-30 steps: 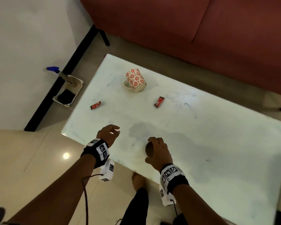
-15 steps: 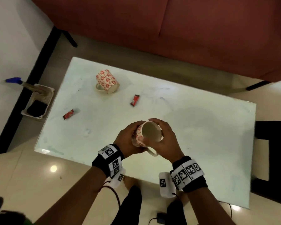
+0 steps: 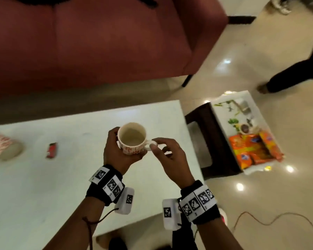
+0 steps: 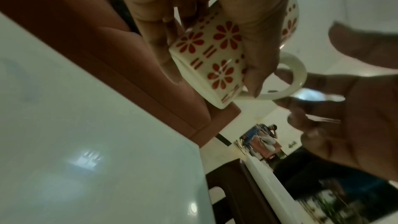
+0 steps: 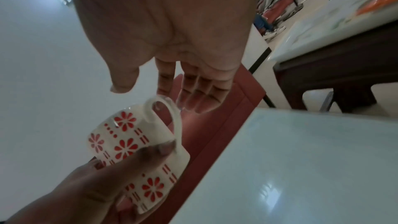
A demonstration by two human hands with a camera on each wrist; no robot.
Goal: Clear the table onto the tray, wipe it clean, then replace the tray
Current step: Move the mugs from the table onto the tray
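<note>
Left hand (image 3: 118,152) gripped the cream, red-flowered ceramic mug (image 3: 132,138) above the pale glass table (image 3: 43,186); right hand (image 3: 170,157), fingers loosely extended, touched its handle.

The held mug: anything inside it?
The mug, held by the left hand, shows a bare beige inside in the head view; no contents are visible. Blur could hide residue.

I'm in a home living room: a dark red sofa (image 3: 98,42) faces my white coffee table (image 3: 43,177) on a glossy tiled floor (image 3: 242,56).
</note>
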